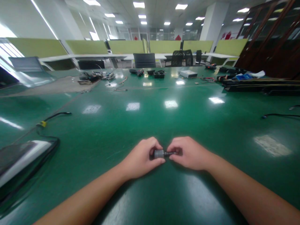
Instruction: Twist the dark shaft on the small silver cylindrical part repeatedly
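small cylinder part [159, 153] between left hand [140, 159] and right hand [189, 153], near front of tabletop [150, 118]; laptop [21, 162] far left, cable [53, 117] behind it; white box [188, 73] and chairs [144, 60] far behind; long case [260, 85] back right

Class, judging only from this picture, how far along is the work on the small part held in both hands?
Done: the small grey cylinder and the dark shaft are off the green table and meet end to end. In hand: the left hand pinches the cylinder, the right hand the shaft. Left: whether they are fully joined or coming apart cannot be told; both hands grip them.
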{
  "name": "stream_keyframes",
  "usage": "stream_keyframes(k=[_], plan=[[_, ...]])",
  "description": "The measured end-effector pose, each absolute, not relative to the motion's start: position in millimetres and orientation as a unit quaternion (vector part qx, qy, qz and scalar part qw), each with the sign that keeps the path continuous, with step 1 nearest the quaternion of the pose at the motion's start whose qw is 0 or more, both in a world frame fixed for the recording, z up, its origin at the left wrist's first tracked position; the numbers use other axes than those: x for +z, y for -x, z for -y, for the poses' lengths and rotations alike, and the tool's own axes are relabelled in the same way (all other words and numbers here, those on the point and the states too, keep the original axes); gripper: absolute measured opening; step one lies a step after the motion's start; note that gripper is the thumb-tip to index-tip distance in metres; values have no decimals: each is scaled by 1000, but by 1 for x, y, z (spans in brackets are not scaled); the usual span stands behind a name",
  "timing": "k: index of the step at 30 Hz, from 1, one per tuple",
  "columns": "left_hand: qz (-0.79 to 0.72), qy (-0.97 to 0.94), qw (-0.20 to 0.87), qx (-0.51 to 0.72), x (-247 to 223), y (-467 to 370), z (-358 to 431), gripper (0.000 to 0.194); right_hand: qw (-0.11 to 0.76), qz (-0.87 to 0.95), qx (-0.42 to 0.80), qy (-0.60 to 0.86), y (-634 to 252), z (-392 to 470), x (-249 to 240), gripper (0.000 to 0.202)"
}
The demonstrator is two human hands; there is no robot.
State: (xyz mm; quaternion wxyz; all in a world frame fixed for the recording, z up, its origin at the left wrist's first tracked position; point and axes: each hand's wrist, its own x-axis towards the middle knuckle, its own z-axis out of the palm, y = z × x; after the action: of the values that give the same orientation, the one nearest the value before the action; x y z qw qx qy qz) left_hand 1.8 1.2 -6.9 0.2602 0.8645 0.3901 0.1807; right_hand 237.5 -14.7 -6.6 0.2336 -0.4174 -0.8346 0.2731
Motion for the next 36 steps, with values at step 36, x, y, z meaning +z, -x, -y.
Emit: stream_keyframes(k=[36], plan=[[-388,-864,267,179,-9,0,-2,25,183,816,290,464,-275,1,-3,13]])
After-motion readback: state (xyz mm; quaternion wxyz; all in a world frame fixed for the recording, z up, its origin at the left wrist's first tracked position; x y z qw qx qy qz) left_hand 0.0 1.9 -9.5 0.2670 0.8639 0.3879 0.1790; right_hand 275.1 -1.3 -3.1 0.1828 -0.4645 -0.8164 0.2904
